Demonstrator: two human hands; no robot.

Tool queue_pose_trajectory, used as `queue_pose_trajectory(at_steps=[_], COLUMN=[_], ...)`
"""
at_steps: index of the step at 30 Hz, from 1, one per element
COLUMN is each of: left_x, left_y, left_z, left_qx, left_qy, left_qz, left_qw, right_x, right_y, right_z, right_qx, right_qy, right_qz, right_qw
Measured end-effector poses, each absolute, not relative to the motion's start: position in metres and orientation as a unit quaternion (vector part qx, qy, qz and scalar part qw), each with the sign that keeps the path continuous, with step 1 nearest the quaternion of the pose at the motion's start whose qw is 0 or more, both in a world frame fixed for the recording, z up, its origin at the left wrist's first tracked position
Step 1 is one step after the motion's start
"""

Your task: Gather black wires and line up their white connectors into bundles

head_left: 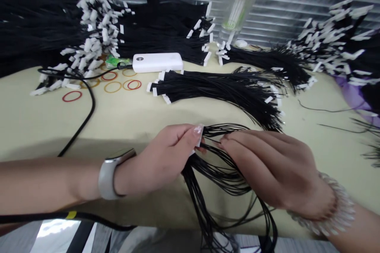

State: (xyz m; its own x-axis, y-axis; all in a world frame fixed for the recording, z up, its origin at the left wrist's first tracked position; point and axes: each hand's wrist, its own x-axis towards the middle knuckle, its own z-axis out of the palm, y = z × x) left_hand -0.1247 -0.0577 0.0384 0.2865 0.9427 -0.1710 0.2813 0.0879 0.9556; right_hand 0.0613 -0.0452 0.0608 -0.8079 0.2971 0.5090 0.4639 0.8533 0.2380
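My left hand, with a grey watch on its wrist, is closed in a pinch on the white-tagged ends of a bunch of thin black cords at the table's near edge. The cords loop down and hang over the edge. My right hand, with a clear bead bracelet on its wrist, lies over the same bunch with its fingers curled onto the cords beside my left fingertips. Just beyond lies a bundle of black cords with white tags on the beige table.
Large heaps of tagged black cords fill the back left and right. A white power bank, several rubber bands, a black cable and a clear bottle stand behind. Window blinds close the far side.
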Motion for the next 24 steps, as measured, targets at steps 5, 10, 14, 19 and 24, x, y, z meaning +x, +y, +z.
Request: queue_pose_trajectory(at_steps=[5, 10, 14, 19, 24], left_x=[-0.125, -0.125, -0.126, -0.125, -0.125], left_y=[-0.059, -0.058, -0.059, -0.064, -0.065], left_z=[0.039, 0.038, 0.04, 0.047, 0.047], left_qx=[0.594, 0.608, 0.631, 0.669, 0.661], left_qy=[0.514, 0.503, 0.485, 0.476, 0.486], left_qz=[0.304, 0.295, 0.294, 0.281, 0.288], left_qw=[0.54, 0.539, 0.53, 0.498, 0.495], right_x=[0.064, 0.065, 0.062, 0.061, 0.061], right_y=[-0.045, -0.046, -0.045, -0.043, -0.045], right_z=[0.065, 0.066, 0.06, 0.056, 0.058], right_qx=[-0.153, -0.119, -0.117, -0.121, -0.157], right_qy=[-0.935, -0.934, -0.935, -0.942, -0.941], right_qz=[-0.235, -0.251, -0.238, -0.204, -0.14], right_qw=[0.219, 0.224, 0.236, 0.239, 0.265])
